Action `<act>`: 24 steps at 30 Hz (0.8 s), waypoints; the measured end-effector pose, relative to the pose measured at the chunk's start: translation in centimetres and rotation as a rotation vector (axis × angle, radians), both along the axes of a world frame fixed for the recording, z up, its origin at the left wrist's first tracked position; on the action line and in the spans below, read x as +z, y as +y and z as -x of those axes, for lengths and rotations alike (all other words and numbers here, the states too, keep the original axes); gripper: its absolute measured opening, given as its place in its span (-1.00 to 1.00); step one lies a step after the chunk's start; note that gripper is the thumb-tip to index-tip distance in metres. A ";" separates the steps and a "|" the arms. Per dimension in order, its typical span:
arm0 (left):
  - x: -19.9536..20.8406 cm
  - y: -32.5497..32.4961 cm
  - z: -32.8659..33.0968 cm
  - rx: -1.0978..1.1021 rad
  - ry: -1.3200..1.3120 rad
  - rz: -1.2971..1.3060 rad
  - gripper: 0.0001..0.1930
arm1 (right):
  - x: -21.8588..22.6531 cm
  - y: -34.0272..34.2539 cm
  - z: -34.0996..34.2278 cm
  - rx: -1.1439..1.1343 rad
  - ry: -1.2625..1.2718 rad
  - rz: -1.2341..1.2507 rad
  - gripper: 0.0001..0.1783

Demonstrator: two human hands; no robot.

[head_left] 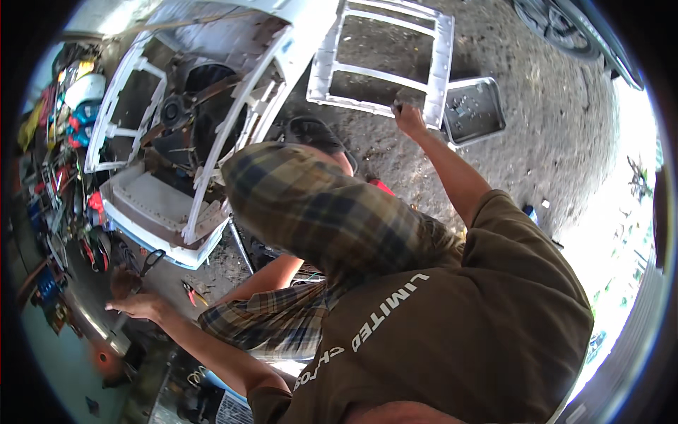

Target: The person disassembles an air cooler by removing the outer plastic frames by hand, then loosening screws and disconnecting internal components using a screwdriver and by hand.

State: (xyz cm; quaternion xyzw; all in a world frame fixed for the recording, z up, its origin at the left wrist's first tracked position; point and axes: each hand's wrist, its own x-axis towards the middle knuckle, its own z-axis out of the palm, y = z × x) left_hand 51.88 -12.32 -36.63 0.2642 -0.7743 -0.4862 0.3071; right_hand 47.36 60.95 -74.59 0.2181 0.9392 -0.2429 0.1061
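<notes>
My right hand [409,120] is closed in a fist at the near bar of a white metal frame [439,67]. What its fingers grip is too blurred to make out. My left hand [140,307] reaches out at the left, with at least one finger stretched out. Right beside it is a brown, blurred thing [126,282] of unclear kind. A black loop-shaped handle [152,262] shows just beyond that. Pliers with red and yellow handles [189,293] lie on the ground near my left forearm.
At the upper left stands a stripped white vehicle body [159,205]. Piled tools [70,205] line the left side. A metal tray [496,106] holding small pieces is on the dirt floor beside the frame. A vehicle wheel [558,32] shows at the upper right.
</notes>
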 end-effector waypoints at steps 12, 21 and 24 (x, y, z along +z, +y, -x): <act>2.6 10.0 3.5 0.055 -0.024 0.293 0.07 | 1.0 7.9 -10.6 0.101 -0.162 0.053 -0.40; 7.2 24.0 11.7 -0.368 0.267 0.077 0.08 | 0.5 17.4 -14.4 -0.131 -0.170 0.119 -0.57; 7.7 28.6 13.3 -0.466 0.262 0.001 0.13 | 1.2 19.2 -14.3 -0.311 -0.216 0.198 -0.56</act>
